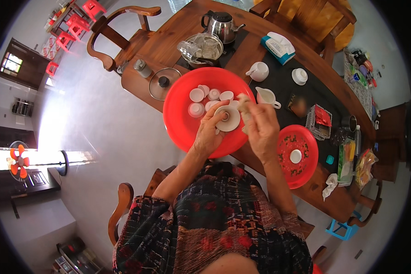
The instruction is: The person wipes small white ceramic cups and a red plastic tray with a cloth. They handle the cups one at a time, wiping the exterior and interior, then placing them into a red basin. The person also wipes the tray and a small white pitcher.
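Note:
My left hand (pixel 208 132) grips a shallow white round dish (pixel 233 122) with a brownish centre and a small handle-like stub, the thumb pressed inside it. Beside it, my raised right hand (pixel 263 130) is closed on a pale, crumpled cloth (pixel 245 108), slightly blurred; its exact kind is hard to make out. Both hands are over the near right part of a large red basin (pixel 178 119). In the basin are several small white cups (pixel 197 95), some lying on their sides.
Behind the basin stand a pot of glasses (pixel 201 48) and a steel kettle (pixel 223 26). A glass lid (pixel 164 82) lies left. Rightward are a white teapot (pixel 259 71), a pitcher (pixel 266 97), a tissue pack (pixel 278 47) and a red tray (pixel 285 179) bearing a white cup (pixel 295 156).

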`<state>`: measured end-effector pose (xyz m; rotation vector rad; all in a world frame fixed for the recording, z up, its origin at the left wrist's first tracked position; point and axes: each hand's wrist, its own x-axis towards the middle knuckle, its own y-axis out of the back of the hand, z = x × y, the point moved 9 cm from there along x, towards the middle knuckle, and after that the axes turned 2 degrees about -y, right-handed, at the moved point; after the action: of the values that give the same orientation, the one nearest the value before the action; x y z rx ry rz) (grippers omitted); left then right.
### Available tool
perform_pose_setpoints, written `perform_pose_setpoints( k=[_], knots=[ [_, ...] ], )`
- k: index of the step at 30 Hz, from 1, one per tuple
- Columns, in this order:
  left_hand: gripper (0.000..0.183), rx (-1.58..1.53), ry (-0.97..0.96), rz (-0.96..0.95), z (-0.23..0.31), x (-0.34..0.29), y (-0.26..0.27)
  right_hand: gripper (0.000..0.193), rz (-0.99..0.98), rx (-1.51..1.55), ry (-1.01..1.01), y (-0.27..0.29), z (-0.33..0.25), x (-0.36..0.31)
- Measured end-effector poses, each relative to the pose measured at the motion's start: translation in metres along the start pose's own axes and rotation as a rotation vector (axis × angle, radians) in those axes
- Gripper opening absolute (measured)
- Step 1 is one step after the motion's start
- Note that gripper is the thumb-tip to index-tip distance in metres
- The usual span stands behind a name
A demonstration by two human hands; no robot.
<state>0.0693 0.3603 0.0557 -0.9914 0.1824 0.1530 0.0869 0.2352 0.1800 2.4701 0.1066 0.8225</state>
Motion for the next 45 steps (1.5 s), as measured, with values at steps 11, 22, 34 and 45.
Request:
perform_pose_setpoints(
  k=[11,22,34,45],
  knots=[
    [0.030,0.077,-0.085,-0.126,-0.017,0.004,0.009,0.030,-0.512,-0.190,-0.137,-0.068,0.018,-0.042],
    [0.044,-0.103,-0.026,0.017,-0.016,0.001,0.013,0.020,-0.193,0.038,-0.223,-0.054,0.012,-0.015],
    [0.043,-0.022,-0.009,-0.018,0.005,-0.003,0.023,0.026,-0.602,-0.054,0.001,-0.063,0.000,-0.022],
    [0.043,0.546,-0.147,0.045,0.021,-0.003,0.028,0.026,-0.631,0.104,-0.119,-0.088,0.001,-0.042]
  ],
)
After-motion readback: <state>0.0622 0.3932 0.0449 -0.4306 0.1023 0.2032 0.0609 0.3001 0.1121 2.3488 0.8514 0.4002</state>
